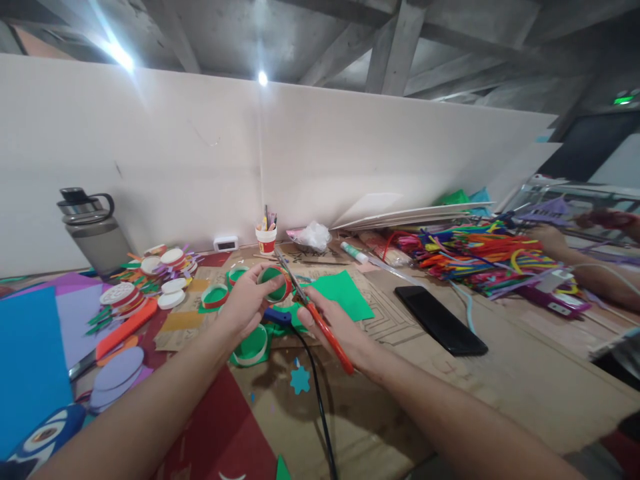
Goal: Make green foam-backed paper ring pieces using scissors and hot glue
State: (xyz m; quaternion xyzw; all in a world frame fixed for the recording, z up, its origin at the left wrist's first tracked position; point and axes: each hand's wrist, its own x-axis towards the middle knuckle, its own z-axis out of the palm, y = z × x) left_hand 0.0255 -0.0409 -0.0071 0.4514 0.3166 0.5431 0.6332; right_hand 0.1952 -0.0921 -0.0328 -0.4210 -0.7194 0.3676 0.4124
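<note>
My left hand (246, 299) grips a short paper-cup ring (284, 288), red outside with green across its inside. In my right hand (345, 327) is a pair of scissors (330, 337) with red handles, fingers wrapped round them. The blades point up and away, right beside the ring; I cannot tell whether they touch it. Several similar green-filled rings lie near my left hand, one of them a pale-rimmed ring (251, 347) below it. A bright green sheet (345, 297) lies behind my right hand. Under my hands is a blue-handled tool (277, 316) with a black cord.
A black phone (440, 320) lies at right, before a heap of pipe cleaners (490, 257). Another person's arm (580, 263) reaches in there. At left are a grey bottle (95, 227), an orange utility knife (125, 327) and foam discs (119, 370). A pencil cup (266, 239) stands at the back.
</note>
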